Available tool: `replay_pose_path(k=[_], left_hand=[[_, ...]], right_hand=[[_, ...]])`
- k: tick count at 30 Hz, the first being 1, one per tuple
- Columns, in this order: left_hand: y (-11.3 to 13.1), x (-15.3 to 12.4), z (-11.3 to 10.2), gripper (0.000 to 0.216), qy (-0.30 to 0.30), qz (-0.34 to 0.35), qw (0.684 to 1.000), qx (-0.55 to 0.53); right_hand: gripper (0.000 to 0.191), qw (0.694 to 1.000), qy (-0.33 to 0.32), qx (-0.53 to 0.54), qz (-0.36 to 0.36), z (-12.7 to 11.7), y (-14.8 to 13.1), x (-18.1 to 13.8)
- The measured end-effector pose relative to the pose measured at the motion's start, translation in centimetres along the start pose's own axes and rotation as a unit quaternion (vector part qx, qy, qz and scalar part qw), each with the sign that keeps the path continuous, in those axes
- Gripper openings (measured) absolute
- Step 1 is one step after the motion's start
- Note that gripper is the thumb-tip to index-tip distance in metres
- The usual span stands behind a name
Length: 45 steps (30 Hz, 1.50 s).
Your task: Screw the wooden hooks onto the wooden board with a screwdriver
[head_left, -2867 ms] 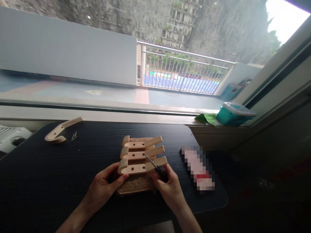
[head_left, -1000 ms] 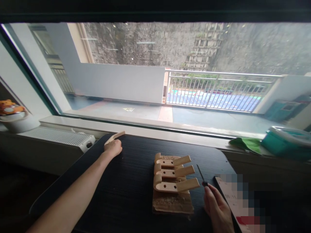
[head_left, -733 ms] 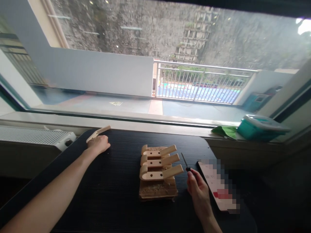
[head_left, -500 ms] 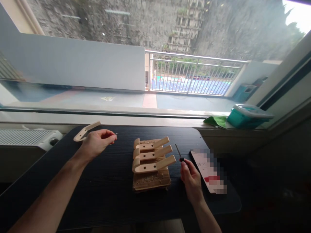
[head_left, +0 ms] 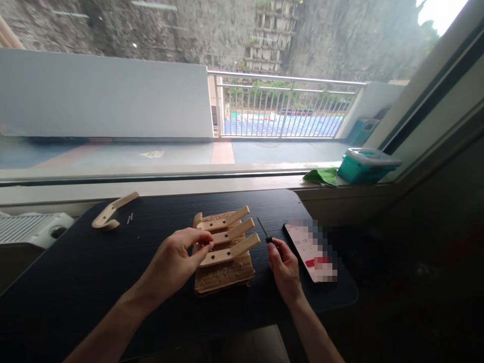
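two hands are in my view, both near the brown block [head_left: 225, 281]. the left hand [head_left: 176, 257] has just come across from beside the loose hook [head_left: 109, 209], where its fingertips showed something tiny; now thumb and forefinger are drawn in toward each other, and i cannot tell whether anything sits between them. in my judgement that takes the work from fetching to the block itself. the right hand [head_left: 283, 264] keeps its fingers wrapped round a screwdriver [head_left: 266, 234], shaft pointing up and away, clear of the wood.

between the hands the block lies on the dark table [head_left: 94, 287], with three hooks across it: a near hook [head_left: 221, 255], a middle hook [head_left: 234, 232] and a far hook [head_left: 217, 224]. the left fingertips are over the left ends of the near two; i cannot tell whether they touch.

just right of the right hand lies a phone [head_left: 302, 249], its screen partly blurred out. farther off at left, the loose hook lies toward the table's back edge, a couple of small screws [head_left: 129, 218] just beside it.

behind, the sill [head_left: 227, 184] bears a green cloth [head_left: 321, 176] and a teal box [head_left: 365, 167]; a white radiator [head_left: 30, 227] stands at left. outside i see a pale wall [head_left: 106, 96], a metal railing [head_left: 282, 118] and rough grey rock [head_left: 189, 30].
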<state>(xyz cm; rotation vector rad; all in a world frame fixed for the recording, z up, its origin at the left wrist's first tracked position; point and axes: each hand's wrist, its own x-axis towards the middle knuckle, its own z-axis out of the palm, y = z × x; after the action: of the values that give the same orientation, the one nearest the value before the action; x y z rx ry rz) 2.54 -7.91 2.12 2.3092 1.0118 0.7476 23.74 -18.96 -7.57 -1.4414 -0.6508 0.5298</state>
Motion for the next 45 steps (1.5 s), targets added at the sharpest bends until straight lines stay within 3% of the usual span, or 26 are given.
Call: replay_pose_path(k=[5, 9, 23, 34, 45], left_hand=[[-0.4, -0.2, 0.6, 0.011, 0.022, 0.143, 0.984, 0.106], [-0.8, -0.3, 0.9, 0.013, 0.023, 0.196, 0.969, 0.149], [-0.2, -1.4, 1.8, 0.016, 0.114, 0.231, 0.955, 0.150], [-1.2, -1.7, 1.8, 0.018, 0.087, 0.260, 0.945, 0.177], [-0.4, -1.7, 1.9, 0.014, 0.071, 0.246, 0.949, 0.185]], right_hand=[[0.040, 1.000, -0.019, -0.003, 0.014, 0.0, -0.2, -0.1], [0.039, 1.000, -0.022, -0.003, 0.020, 0.0, -0.5, -0.1], [0.033, 0.998, -0.047, -0.036, 0.011, -0.2, -0.8, -0.2], [0.031, 0.998, -0.045, -0.049, -0.003, -0.2, -0.8, -0.2], [0.028, 0.996, -0.057, -0.065, -0.023, -0.2, -1.1, -0.2]])
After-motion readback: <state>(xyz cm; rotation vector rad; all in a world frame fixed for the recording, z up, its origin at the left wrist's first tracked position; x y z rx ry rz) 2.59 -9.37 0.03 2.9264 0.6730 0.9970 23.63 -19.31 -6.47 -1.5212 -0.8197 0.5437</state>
